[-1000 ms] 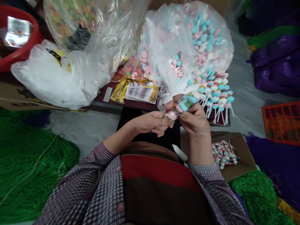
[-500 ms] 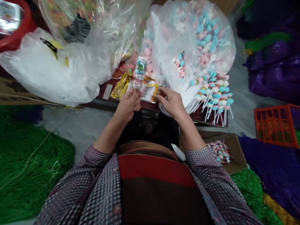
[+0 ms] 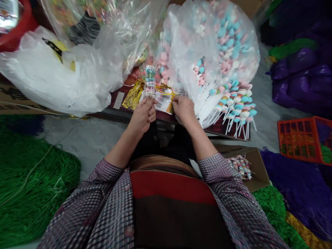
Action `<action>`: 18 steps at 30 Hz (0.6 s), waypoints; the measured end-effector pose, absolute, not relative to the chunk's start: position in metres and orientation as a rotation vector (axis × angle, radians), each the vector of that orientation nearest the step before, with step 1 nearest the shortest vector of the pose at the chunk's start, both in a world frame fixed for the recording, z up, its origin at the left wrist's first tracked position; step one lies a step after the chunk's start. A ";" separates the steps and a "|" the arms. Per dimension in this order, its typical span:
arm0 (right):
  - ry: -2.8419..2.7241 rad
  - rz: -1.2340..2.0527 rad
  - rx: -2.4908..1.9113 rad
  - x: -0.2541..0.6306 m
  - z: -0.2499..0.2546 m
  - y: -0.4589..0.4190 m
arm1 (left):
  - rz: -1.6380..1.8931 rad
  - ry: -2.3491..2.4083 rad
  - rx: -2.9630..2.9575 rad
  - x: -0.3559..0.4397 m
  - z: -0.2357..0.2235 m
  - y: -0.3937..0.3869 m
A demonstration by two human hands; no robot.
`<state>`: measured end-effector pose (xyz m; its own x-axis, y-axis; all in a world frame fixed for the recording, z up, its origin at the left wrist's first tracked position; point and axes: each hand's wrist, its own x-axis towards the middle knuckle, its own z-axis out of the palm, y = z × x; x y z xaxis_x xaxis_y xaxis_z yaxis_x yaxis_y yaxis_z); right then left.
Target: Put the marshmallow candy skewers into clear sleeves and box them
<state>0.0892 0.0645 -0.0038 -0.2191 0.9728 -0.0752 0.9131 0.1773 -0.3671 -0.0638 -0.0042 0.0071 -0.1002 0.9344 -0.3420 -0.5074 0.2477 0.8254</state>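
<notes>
- So, containers first: a big clear bag (image 3: 230, 41), upper right of centre, bulges with pink, blue and white sweets; the red tub (image 3: 26, 31), upper left corner, shows a silvery packet (image 3: 8, 15); the cardboard box (image 3: 258, 173), lower right, holds small wrapped sweets (image 3: 240, 165).
- And the candy packet (image 3: 150, 80), centre frame over the bench (image 3: 219, 129), runs lengthwise up the picture, lower end pinched by the left hand (image 3: 145, 113).
- Over to the right hand (image 3: 184, 110), fingertips bunched by the right-hand end of the gold ties (image 3: 132, 98); whether they've caught one, I can't tell.
- Lettering? Print on the candy packet, too small to read; a yellow-and-black mark on the white bag (image 3: 85, 74), upper left, equally illegible.
</notes>
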 end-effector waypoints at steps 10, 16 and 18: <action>-1.851 0.590 -1.743 0.116 0.004 0.064 | 1.312 1.072 0.509 -0.060 0.000 0.001; -1.787 0.768 -1.323 0.101 0.011 0.035 | 1.218 1.092 0.570 -0.045 0.006 -0.001; -1.898 0.659 -1.289 0.094 0.011 0.027 | 1.200 1.108 0.580 -0.039 0.008 -0.002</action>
<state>0.0937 0.0269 0.0105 -0.2248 0.9314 0.2864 0.5533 0.3640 -0.7493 -0.0389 -0.0018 0.0083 -0.0321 0.9318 -0.3615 -0.4346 0.3127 0.8446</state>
